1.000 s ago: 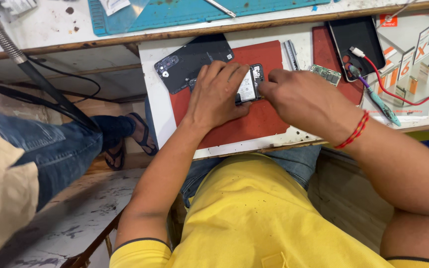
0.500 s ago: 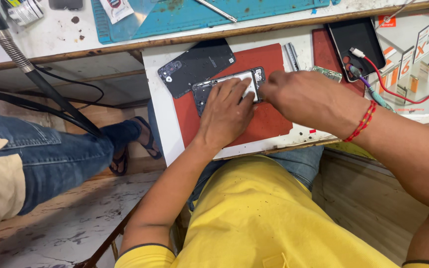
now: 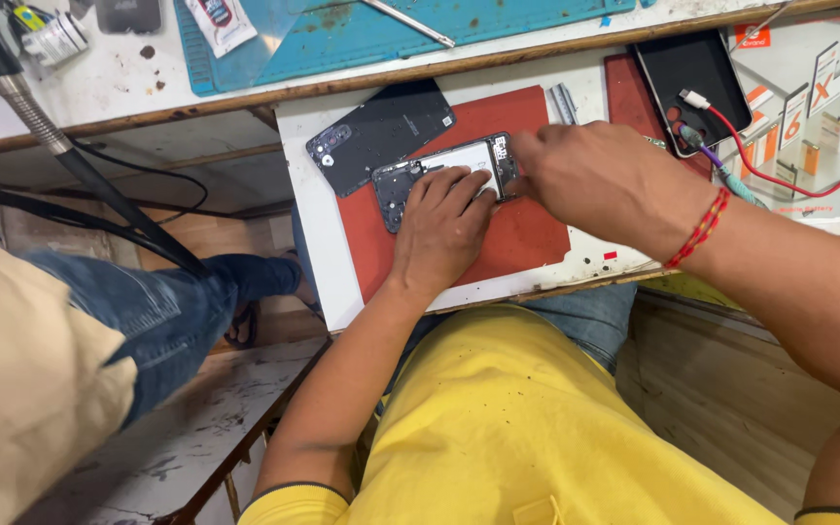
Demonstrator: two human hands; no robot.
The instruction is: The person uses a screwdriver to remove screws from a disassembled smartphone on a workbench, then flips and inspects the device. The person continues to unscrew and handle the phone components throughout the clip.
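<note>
On the red mat, my left hand pressed flat on the opened phone; right hand pinched its end. Any slip could've torn something inside.

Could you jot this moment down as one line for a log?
left hand: pressing flat on opened phone | right hand: fingertips at phone's right end | under: red mat | beside: black back cover

I see left hand flat, palm down, fingers spread forward. Right hand curled, fingertips pinched together, pointing left. Both forearms reach forward; hands almost touch.
</note>
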